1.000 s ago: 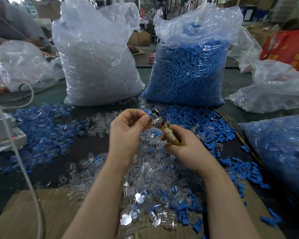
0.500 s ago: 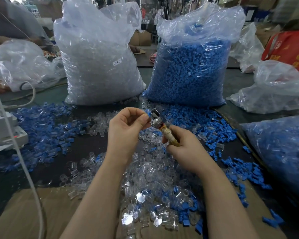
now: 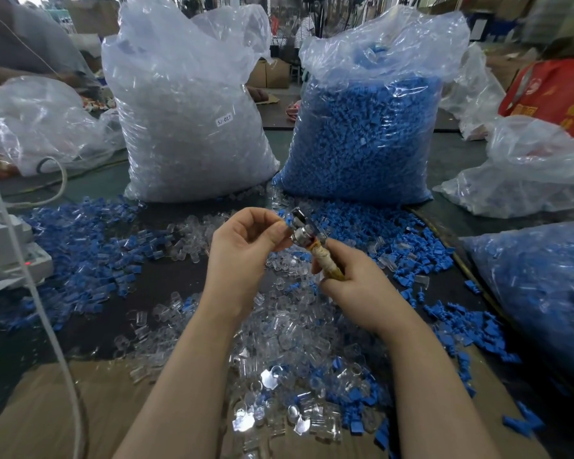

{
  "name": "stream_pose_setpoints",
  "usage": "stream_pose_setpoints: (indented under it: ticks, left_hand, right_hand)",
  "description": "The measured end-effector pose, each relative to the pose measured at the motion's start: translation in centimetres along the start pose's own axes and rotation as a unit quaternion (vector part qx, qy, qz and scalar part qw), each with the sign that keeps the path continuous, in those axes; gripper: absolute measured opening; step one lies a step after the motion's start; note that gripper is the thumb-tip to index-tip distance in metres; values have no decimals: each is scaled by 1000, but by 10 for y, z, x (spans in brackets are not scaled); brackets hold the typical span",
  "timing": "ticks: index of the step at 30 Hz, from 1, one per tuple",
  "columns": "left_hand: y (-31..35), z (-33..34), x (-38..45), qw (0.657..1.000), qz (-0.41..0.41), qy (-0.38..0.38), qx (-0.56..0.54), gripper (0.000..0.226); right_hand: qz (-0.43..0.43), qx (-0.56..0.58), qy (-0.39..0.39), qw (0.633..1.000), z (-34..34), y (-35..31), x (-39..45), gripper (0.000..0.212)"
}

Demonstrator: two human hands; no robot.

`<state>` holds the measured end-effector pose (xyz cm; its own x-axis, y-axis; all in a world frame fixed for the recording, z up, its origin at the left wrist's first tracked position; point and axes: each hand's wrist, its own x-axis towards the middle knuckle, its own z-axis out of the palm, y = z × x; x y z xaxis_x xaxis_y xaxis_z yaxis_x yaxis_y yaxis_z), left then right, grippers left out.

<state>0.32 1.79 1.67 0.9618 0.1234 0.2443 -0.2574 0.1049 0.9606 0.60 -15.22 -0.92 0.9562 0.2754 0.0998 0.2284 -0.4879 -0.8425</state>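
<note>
As seen from the head view: metal-tipped tool (image 3: 307, 241), held between both hands above loose plastic pieces (image 3: 289, 336). Right hand (image 3: 357, 288) fingers curled round its yellow handle; left hand (image 3: 244, 256) thumb and forefinger pinching its metal tip.

One left hand (image 3: 242, 256); one right hand (image 3: 358, 286); one tool (image 3: 307, 235); two upright sacks: clear sack (image 3: 193, 127), blue sack (image 3: 362, 137).

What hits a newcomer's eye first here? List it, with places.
Two tall plastic sacks stand at the back: the clear-parts sack left, the blue-parts sack right. In the centre, the right hand grips a metal-tipped tool, and the left hand pinches a blue part at its tip. Loose parts litter the table around them.
</note>
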Motion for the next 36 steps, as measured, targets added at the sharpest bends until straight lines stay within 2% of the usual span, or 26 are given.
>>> stream_pose_setpoints:
  ticks: [12,16,18,21,23,25,28,31,36]
  left_hand:
    - [0,-2,1,1000,-9,11,15,6]
    - [-1,-25,7,993,-51,88,56,5]
    - [-6,-47,11,969,-57,146,190,6]
    - [-12,-81,11,870,-66,209,441,4]
    - [-15,-96,10,812,-97,244,522,9]
    - [-17,-108,9,775,-131,269,556,15]
    - [-21,-116,7,757,-159,288,564,21]
    - [-23,-115,8,752,-163,266,581,27]
    - [-23,-102,11,770,-168,194,583,20]
  right_hand:
    - [2,-20,19,1000,2,-2,-1,19]
    - [19,-47,74,996,0,2,1,13]
    - [29,-54,111,992,-3,6,2,13]
    - [42,-72,148,985,-6,11,2,15]
    - [52,-80,163,982,-6,13,3,12]
    - [61,-90,172,979,-6,14,3,11]
    - [72,-108,188,974,-6,15,3,12]
    - [88,-119,205,968,-6,17,4,14]
    - [125,-133,213,960,-8,19,5,12]
